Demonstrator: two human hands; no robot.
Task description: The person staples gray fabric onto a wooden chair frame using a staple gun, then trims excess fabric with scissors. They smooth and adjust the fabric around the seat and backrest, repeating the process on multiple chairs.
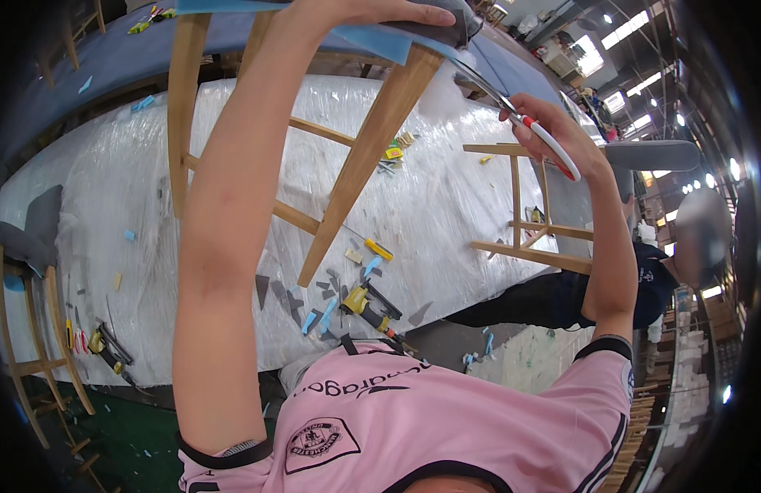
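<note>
- Gripping scissors in the right hand, with fingers closed around the red-and-white handle and blades pointing up and leftward, away from the palm.
- Bringing those blades close to a corner of a wooden-legged chair, beyond the fingertips and to their upper left; cannot tell whether touching it.
- Laying the left hand over dark fabric at the chair's top, with the thumb stretched toward that same corner; cannot tell whether clasping, with the other fingers out of sight.
- Between both hands, just under the left wrist, showing blue foam along the dark fabric's lower edge.
- Near the blades, below the corner, showing white wadding.
- Beneath the hands and the chair's legs, spreading out as a plastic-covered table, strewn with a yellow screwdriver, a yellow staple gun and grey scraps.
- Well right, beyond the right forearm, standing near a second chair: a person in dark clothing.
</note>
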